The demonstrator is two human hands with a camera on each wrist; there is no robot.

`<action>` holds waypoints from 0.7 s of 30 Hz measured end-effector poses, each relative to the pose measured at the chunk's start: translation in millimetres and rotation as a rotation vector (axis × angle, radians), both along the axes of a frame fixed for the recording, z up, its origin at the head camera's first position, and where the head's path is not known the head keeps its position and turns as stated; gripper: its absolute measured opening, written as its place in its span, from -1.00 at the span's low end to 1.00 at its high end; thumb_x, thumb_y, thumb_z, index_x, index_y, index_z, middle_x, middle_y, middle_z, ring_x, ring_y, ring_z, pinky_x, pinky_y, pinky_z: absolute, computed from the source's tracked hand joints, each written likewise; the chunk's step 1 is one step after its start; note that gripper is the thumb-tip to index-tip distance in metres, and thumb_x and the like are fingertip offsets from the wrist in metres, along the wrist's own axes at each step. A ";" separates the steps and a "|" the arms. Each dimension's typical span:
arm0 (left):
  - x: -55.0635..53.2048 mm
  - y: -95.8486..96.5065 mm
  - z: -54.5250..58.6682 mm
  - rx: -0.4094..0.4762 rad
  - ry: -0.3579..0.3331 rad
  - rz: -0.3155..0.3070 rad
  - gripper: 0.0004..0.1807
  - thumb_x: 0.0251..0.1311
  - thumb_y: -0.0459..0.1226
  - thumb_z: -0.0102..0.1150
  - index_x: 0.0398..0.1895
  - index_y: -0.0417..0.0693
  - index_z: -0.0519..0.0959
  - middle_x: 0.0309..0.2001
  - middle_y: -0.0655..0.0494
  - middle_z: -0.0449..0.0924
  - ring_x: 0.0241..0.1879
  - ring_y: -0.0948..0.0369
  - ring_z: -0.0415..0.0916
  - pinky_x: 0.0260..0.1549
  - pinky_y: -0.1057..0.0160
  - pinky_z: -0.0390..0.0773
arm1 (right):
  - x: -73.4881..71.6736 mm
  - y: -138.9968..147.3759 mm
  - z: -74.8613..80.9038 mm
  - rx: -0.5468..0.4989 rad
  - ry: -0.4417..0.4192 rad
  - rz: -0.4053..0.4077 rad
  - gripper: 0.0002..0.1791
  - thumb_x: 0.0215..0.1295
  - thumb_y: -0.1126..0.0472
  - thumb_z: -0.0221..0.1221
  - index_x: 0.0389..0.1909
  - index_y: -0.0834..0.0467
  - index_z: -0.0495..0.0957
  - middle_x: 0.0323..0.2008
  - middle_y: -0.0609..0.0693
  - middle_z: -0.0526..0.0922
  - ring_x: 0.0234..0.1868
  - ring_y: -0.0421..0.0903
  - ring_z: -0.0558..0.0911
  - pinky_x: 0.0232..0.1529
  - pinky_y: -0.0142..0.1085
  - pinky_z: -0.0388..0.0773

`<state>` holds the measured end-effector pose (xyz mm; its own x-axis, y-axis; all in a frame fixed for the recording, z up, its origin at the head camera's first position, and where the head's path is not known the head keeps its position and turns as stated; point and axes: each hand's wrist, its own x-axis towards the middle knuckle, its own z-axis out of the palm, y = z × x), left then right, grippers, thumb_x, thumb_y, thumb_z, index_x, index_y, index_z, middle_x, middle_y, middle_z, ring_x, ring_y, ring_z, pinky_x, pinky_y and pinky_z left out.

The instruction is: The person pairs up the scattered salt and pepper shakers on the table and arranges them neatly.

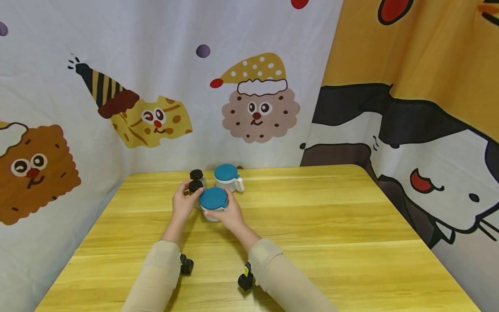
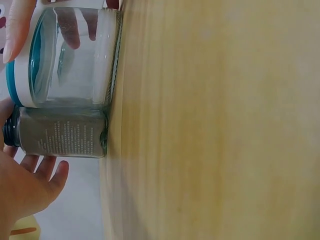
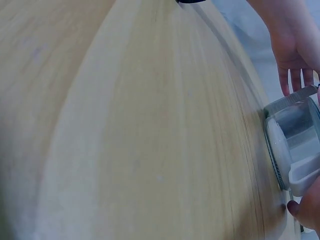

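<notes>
Blue-lidded and made of clear glass, the near jar [image 1: 212,200] sits, in the head view, toward the back left of the wooden table [image 1: 312,225], with the right hand [image 1: 231,213] grasping it from its right side. The left hand [image 1: 185,202] has thumb and fingers about the front bottle [image 1: 196,186], gripping it near its black cap. Behind these are the rear bottle [image 1: 196,174] and the far jar [image 1: 226,175], so the four make a tight cluster. Judging from this, the gathering looks nearly done: the back pair is free of the hands, while the front pair has yet to be let go. Every lid and cap is on and faces up, each long axis upright; the far jar's handle [image 1: 239,185] points right. In the left wrist view, which shows things sideways, the near jar and the front bottle lie side by side, seemingly touching, their long axes parallel, with small print [image 2: 72,137] on the bottle. In the right wrist view, the near jar's white handle [image 3: 303,175] juts toward the right hand, which is partly cut off; whether its base bears fully on the wood is hard to tell.
</notes>
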<state>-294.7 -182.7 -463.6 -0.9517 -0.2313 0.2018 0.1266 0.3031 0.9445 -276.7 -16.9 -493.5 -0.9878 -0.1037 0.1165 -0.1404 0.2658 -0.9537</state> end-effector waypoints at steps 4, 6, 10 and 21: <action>0.1 -0.4 -0.5 -0.004 0.001 0.004 -0.40 0.20 -0.19 0.30 0.27 -0.20 0.39 0.10 -0.22 0.42 0.01 -0.08 0.35 -0.12 0.09 0.43 | -0.3 -0.3 -0.3 0.000 0.001 -0.010 0.15 -0.10 -0.02 0.51 0.47 0.14 0.06 0.37 0.12 0.25 0.31 0.12 0.30 0.22 0.05 0.28; 0.5 -0.4 -0.6 -0.002 0.001 0.008 -0.40 0.19 -0.19 0.31 0.26 -0.19 0.40 0.09 -0.23 0.43 0.00 -0.08 0.36 -0.13 0.09 0.43 | -0.7 -0.3 -0.2 0.000 -0.002 -0.012 0.13 -0.10 -0.01 0.51 0.47 0.12 0.08 0.36 0.10 0.26 0.31 0.10 0.31 0.22 0.04 0.29; -0.5 -2.3 -0.8 -0.009 -0.007 0.009 -0.40 0.19 -0.17 0.31 0.27 -0.19 0.40 0.09 -0.23 0.44 -0.01 -0.07 0.37 -0.16 0.12 0.45 | -1.0 -0.9 0.5 -0.003 0.001 -0.021 0.10 -0.10 0.02 0.52 0.45 0.13 0.12 0.34 0.11 0.29 0.29 0.11 0.33 0.20 0.04 0.30; -1.9 -5.3 1.1 0.026 -0.036 0.001 -0.41 0.15 -0.19 0.34 0.24 -0.19 0.43 0.08 -0.19 0.45 -0.06 -0.04 0.43 -0.28 0.37 0.45 | -1.5 -3.9 0.3 -0.032 0.004 -0.051 0.06 -0.11 0.05 0.53 0.42 0.11 0.18 0.29 0.10 0.35 0.26 0.11 0.37 0.17 0.05 0.34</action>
